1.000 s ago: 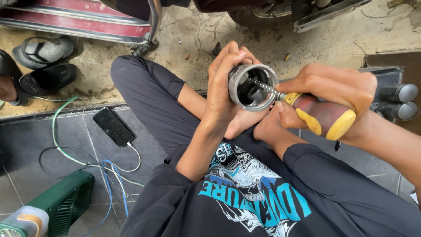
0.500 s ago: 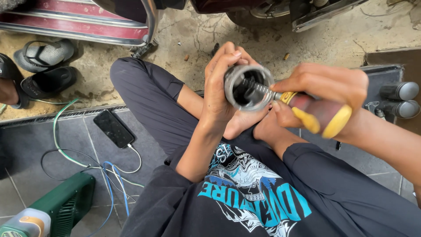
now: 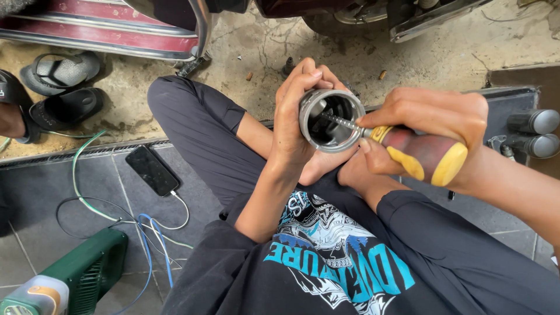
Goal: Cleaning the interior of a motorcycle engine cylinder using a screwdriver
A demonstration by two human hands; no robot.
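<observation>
- Head view is showing a person sitting cross-legged on the floor, and the left hand (image 3: 297, 125) is wrapping its fingers (image 3: 303, 76) around a metal cylinder (image 3: 331, 119), a hollow part with an open mouth turned toward the camera.
- This cylinder is being held in the air above the lap, in front of the chest, not resting on anything.
- The right hand (image 3: 429, 116) is closing tightly on a screwdriver (image 3: 417, 153) with a red and yellow handle, and the metal shaft (image 3: 341, 121) is going inside the cylinder's mouth at a slant.
- The tip is hidden in the dark inside, so I cannot tell what it is touching there.
- To do this well, I am judging that the left hand should be keeping the cylinder steady, with the thumb staying away from the mouth where the shaft could slip.
- The right hand should be pushing gently along the line of the shaft, because a side push could scratch the inner wall.
- Turning the open mouth more toward the light would be helping the eyes to follow the tip.
- A black phone (image 3: 150, 170) with a white cable, some green and blue wires (image 3: 87, 198), and a green tool (image 3: 87, 271) are lying on the tiled floor near the left knee, well apart from the hands.
</observation>
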